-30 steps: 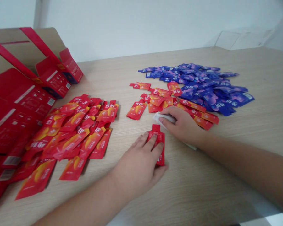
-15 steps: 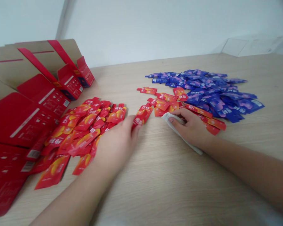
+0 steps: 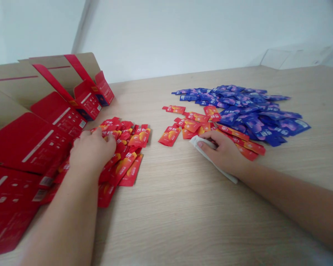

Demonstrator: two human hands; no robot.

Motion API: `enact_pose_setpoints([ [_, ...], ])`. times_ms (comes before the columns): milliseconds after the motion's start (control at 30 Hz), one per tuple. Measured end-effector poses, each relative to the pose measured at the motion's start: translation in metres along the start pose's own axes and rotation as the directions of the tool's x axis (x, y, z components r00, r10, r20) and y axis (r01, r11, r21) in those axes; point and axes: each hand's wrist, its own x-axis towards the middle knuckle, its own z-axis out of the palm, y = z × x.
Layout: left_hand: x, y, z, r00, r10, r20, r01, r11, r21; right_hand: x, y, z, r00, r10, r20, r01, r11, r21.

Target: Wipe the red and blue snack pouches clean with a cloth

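Note:
My left hand [image 3: 93,151] rests on the left pile of red-and-orange sachets [image 3: 124,166], its thumb apart from its curved fingers. Part of that pile is hidden under the hand and forearm. My right hand [image 3: 222,151] is closed on a thin white folded strip [image 3: 215,164], which looks like cloth or paper and slants down to the table. Just beyond the right hand lies a smaller group of red sachets [image 3: 195,117]. One red sachet [image 3: 170,135] lies flat at the near left of that group.
Several red cartons [image 3: 52,140] with raised brown flaps stand along the left side, close against the sachet pile. A broad heap of blue-purple sachets [image 3: 255,111] lies at the back right. Behind the wooden table [image 3: 177,207] rises a white wall [image 3: 188,37].
My left hand has moved left, from the single red sachet to the left pile. Sachets at that pile's near edge lie differently, further right. My right hand stays on the white strip.

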Motion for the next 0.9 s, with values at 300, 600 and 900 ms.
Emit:
enact_pose_setpoints([
  [300, -0.044, 0.088, 0.043, 0.721, 0.687, 0.085, -0.679, 0.726, -0.109, 0.002, -0.002, 0.001, 1.0, -0.026, -0.015, 0.026, 0.999, 0.027],
  [600, -0.046, 0.105, 0.041, 0.646, 0.739, 0.194, -0.72, 0.673, -0.17, 0.002, -0.002, 0.003, 0.999, -0.035, -0.011, 0.035, 0.999, 0.039],
  [900, -0.051, 0.111, 0.04, 0.687, 0.724, 0.066, -0.714, 0.689, -0.123, 0.003, -0.001, 0.003, 0.998, -0.067, -0.015, 0.068, 0.997, 0.04],
])
